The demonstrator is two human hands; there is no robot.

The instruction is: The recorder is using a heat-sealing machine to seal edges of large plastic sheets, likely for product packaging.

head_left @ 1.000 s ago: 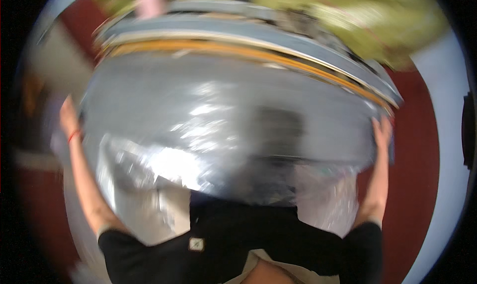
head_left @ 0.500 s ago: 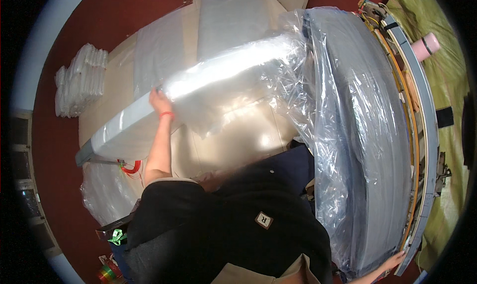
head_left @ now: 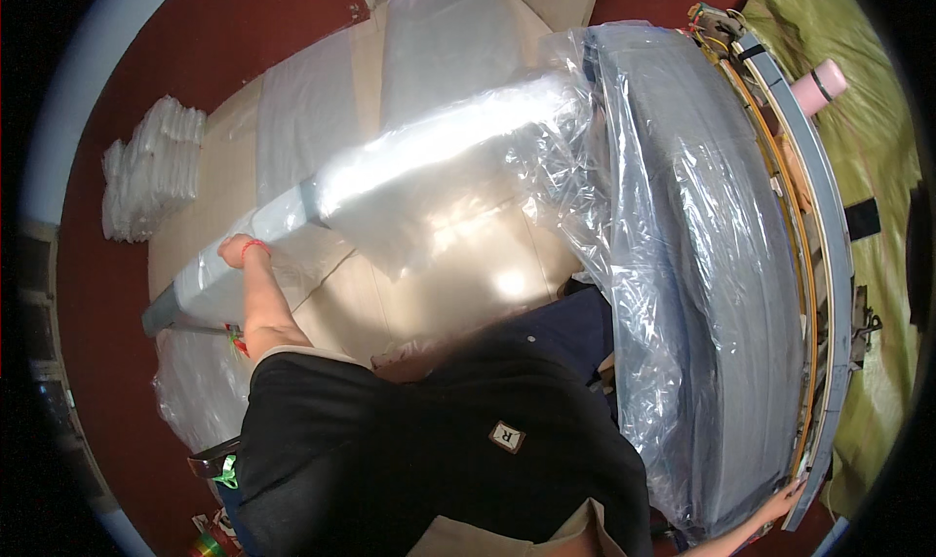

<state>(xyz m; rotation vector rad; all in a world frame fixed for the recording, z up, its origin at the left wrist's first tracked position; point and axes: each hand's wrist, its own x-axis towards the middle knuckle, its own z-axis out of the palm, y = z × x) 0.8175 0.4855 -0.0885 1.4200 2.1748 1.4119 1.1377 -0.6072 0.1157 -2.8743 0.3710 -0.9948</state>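
Observation:
Clear plastic film stretches in a long shiny strip across my front, from the crumpled film on the right toward the left. My left hand is closed on the plastic film where it lies along a pale grey-blue band with a dark end. Its fingertips are partly hidden. At the lower right, my right hand is closed round the near end of a long grey bar, which looks curved in this view. Beside the bar lies a wide stack of clear plastic sheeting.
Folded clear plastic packs lie at the far left. Another plastic sheet hangs over the far side. A pink bottle stands by a green tarp beyond the bar. Dark blue cloth lies before me.
My left hand has moved left and nearer along the film strip, its fingers now closed. My right hand stays at the bar's near end. The view has shifted slightly.

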